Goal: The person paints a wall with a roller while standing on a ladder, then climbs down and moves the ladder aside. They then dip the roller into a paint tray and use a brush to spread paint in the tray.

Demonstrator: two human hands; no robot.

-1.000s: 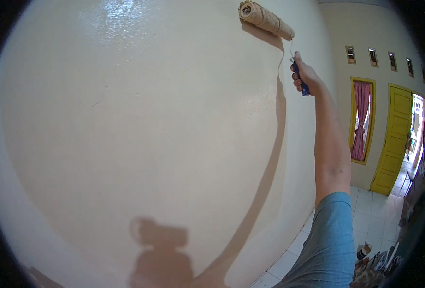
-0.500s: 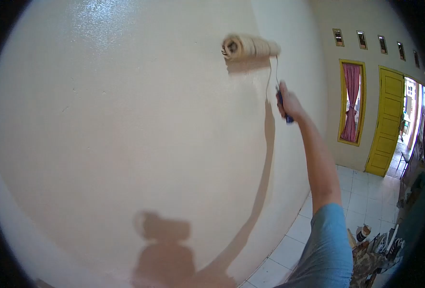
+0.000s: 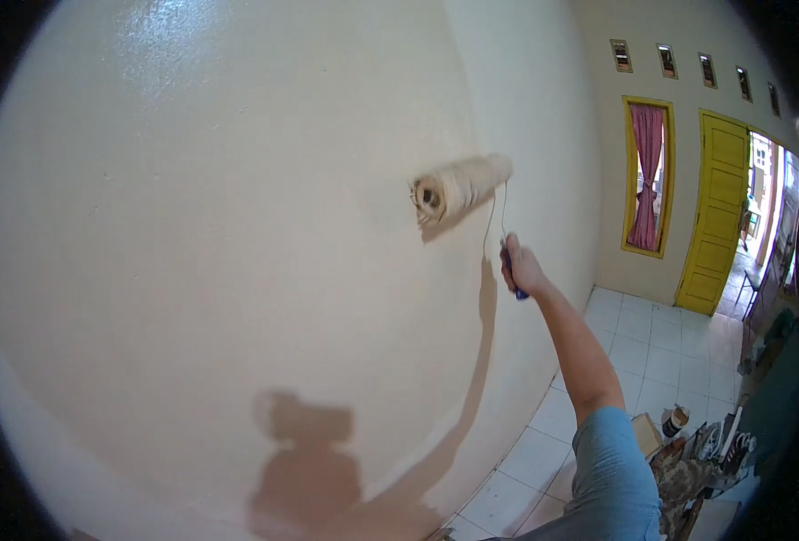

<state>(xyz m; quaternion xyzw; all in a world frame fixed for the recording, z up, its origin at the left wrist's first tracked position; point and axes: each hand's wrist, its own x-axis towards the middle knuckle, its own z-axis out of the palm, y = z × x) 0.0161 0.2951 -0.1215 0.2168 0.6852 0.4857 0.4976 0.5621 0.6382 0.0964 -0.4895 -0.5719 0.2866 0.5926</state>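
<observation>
My right hand (image 3: 525, 269) is closed round the blue handle of a paint roller (image 3: 461, 187), arm stretched forward. The roller's fluffy, cream-coloured sleeve lies against the wall (image 3: 282, 252), tilted slightly, its open end toward the left. A thin wire frame links the sleeve to the handle. Wet paint shines on the wall at the upper left, and a paler band runs down near the corner. Shadows of the arm, roller and my head fall on the wall. My left hand is out of view.
White floor tiles (image 3: 535, 458) run along the wall's foot. At the lower right, an open paint can (image 3: 675, 419) stands by a cluttered pile (image 3: 688, 473). Farther off are a yellow door (image 3: 713, 212), standing ajar, and a yellow-framed window (image 3: 647, 176) with a pink curtain.
The paint roller has moved down the wall and a little left, with my right hand still on its handle. The view has shifted slightly.
</observation>
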